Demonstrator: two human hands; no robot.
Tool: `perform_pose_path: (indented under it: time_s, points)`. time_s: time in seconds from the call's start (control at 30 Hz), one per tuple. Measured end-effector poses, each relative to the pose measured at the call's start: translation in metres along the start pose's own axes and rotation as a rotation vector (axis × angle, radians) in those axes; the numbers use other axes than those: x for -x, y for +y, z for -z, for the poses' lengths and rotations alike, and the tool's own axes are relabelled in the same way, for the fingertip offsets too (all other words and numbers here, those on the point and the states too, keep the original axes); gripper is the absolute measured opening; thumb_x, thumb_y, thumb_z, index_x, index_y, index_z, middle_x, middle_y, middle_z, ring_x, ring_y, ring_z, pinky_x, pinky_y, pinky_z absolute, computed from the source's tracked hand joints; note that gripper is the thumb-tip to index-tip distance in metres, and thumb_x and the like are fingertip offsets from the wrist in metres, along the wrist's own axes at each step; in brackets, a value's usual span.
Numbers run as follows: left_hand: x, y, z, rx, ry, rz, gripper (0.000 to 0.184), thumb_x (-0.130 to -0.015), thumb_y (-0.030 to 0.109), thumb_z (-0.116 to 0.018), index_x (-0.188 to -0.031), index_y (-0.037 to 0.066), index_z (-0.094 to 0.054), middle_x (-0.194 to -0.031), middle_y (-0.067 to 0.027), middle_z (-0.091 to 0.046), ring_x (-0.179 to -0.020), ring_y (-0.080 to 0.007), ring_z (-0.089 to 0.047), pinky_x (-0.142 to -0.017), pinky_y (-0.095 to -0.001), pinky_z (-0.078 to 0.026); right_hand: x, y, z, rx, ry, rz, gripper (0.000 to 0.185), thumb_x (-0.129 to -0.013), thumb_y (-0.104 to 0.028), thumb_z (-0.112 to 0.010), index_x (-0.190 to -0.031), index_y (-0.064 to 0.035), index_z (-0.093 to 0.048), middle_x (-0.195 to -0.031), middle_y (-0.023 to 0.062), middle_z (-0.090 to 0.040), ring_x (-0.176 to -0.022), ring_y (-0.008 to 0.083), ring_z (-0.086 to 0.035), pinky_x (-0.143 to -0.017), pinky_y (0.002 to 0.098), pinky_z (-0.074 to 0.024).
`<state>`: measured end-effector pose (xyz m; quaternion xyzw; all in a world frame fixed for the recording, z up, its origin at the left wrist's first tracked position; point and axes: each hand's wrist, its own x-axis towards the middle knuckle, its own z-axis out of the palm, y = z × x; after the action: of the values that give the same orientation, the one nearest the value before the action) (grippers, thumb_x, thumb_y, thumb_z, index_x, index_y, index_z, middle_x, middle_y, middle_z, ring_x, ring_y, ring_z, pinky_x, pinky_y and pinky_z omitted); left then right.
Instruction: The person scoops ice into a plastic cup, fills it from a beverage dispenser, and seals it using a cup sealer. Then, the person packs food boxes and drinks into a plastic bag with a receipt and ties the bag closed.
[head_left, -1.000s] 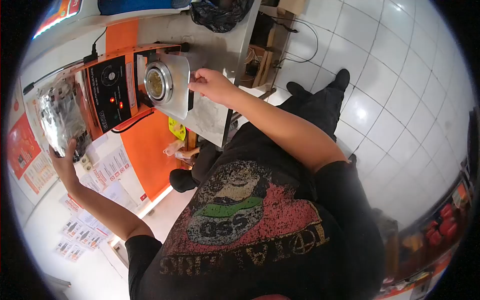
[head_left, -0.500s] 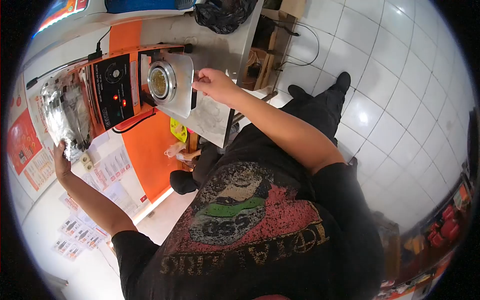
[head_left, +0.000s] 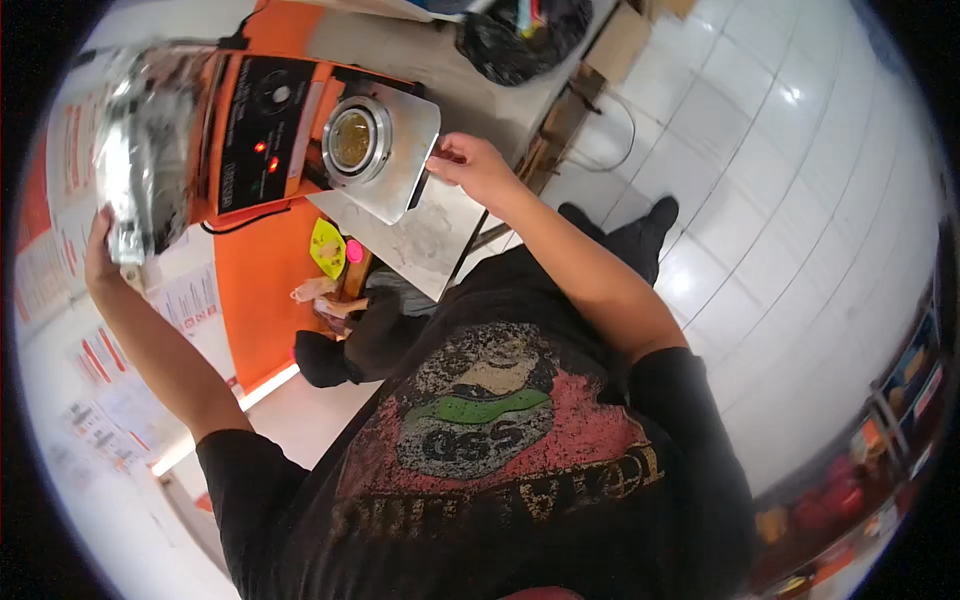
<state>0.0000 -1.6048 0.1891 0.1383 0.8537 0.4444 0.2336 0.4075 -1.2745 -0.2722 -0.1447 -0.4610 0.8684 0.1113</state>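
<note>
My left hand (head_left: 100, 250) is against the lower left side of a shiny silver, plastic-wrapped bundle (head_left: 145, 160) on the orange and black machine; most of its fingers are hidden or blurred. The machine's control panel (head_left: 262, 125) has a dial and two lit red lights. From its front sticks out a flat metal tray (head_left: 400, 115) with a round metal ring (head_left: 378, 150). Inside the ring sits a cup with yellowish-brown contents (head_left: 351, 138). My right hand (head_left: 465, 165) is closed, pinching the tray's outer edge.
The machine stands on a grey counter (head_left: 420, 240). A black plastic bag (head_left: 525, 45) lies farther along it. Below are a yellow packet (head_left: 327, 248), a pink round thing (head_left: 354, 251) and a dark-clothed leg (head_left: 325, 358), whose owner is unclear. Shelves (head_left: 850, 500) stand at lower right.
The view has shifted, so machine and tray appear farther right. My left hand has slid along the bundle's edge, its thumb less over the front. My right hand stays at the tray edge.
</note>
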Motion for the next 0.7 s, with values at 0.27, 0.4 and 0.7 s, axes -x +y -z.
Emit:
perform_pose_path:
  time_s: [0.27, 0.4, 0.7]
  points:
    - [0.156, 0.013, -0.275, -0.473, 1.243, -0.742, 0.035, -0.084, 0.025, -0.074, -0.109, 0.002, -0.065, -0.102, -0.0066, -0.066, -0.087, -0.0159, -0.059, -0.076, -0.0292, -0.045, -0.042, -0.025, -0.032, 0.392, 0.100, -0.134, 0.029, -0.086, -0.025, -0.070, -0.097, 0.0012, -0.068, -0.090, 0.0072, -0.070, -0.081, 0.0134, -0.062, -0.076, 0.0271, -0.0483]
    - [0.155, -0.138, -0.432, 0.116, 1.001, -0.641, 0.017, -0.076, 0.010, -0.065, -0.091, 0.002, -0.064, -0.072, -0.0136, -0.061, -0.071, -0.0287, -0.060, -0.068, -0.0370, -0.046, -0.062, -0.043, -0.044, 0.440, -0.012, -0.172, 0.027, -0.089, -0.033, -0.068, -0.096, -0.0073, -0.069, -0.083, 0.0006, -0.066, -0.066, 0.0071, -0.053, -0.057, 0.0223, -0.0412]
    - [0.043, -0.206, -0.513, 1.356, 0.251, 0.107, 0.043, -0.091, 0.027, -0.064, -0.126, 0.008, -0.049, -0.092, -0.0027, -0.066, -0.078, -0.0110, -0.058, -0.067, -0.0305, -0.046, -0.095, -0.157, -0.066, 0.537, 0.363, 0.084, 0.014, -0.085, -0.018, -0.057, -0.088, -0.0051, -0.061, -0.077, 0.0035, -0.061, -0.059, 0.0101, -0.048, -0.052, 0.0239, -0.0380]
